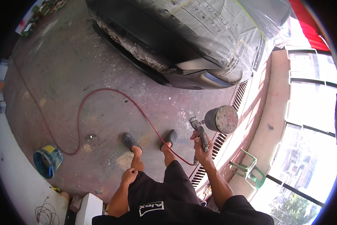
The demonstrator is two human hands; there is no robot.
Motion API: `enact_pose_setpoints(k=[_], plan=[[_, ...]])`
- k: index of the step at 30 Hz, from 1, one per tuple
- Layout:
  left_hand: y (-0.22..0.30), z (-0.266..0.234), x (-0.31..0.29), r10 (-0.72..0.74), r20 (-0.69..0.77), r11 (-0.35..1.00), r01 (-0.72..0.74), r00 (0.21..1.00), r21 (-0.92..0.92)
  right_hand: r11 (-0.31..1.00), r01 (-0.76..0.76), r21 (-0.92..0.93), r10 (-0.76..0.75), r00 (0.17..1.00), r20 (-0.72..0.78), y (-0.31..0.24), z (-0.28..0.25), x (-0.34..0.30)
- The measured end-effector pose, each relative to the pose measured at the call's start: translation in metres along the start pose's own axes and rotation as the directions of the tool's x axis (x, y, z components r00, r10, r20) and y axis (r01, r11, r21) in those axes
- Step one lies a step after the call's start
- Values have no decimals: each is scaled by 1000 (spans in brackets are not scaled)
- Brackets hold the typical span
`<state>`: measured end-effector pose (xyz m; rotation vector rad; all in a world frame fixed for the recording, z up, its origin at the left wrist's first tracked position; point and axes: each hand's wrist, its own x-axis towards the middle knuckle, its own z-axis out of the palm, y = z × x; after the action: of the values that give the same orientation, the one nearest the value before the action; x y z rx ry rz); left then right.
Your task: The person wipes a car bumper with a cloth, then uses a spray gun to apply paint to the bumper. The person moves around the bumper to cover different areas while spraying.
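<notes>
My right hand (203, 150) is wrapped round the handle of a paint spray gun (200, 134), held up at the right of the middle. A round, paint-stained cup (215, 119) sticks out from the gun's side. From the bottom of the handle a red air hose (149, 122) runs off across the floor. My left hand (129, 175) is low, against the leg of my black shorts (159, 187). Its fingers are curled closed, and what they hold, if anything, is hidden.
Ahead stands a car (202, 79), its body masked with newspaper (209, 26) and plastic film. A blue paint-smeared bucket (48, 161) is at the left. A floor drain grate (239, 95), a green plastic chair (251, 170) and windows line the right. The hose loops over the floor.
</notes>
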<state>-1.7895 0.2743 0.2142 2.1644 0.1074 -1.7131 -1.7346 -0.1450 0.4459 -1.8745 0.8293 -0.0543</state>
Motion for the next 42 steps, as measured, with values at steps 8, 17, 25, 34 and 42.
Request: enact_pose_setpoints(k=[8, 17, 25, 34, 42], plan=[[-48, -27, -28, -44, 54, 973, 55, 998, -223, 992, -13, 124, 40, 976, -212, -27, -27, 37], [10, -63, -28, -39, -17, 989, 36, 999, -141, 995, -31, 91, 77, 819, -569, -40, -66, 73], [72, -40, -16, -43, -51, 999, 44, 998, 17, 988, -5, 156, 32, 985, -171, -21, -20, 56], [61, -70, -12, 13, -282, 1000, -13, 959, 2, 994, 72, -83, -65, 994, 85, -17, 4, 13], [18, -157, 7, -41, -537, 984, -60, 843, -169, 961, 230, -150, -201, 961, 187, 3, 51, 0]])
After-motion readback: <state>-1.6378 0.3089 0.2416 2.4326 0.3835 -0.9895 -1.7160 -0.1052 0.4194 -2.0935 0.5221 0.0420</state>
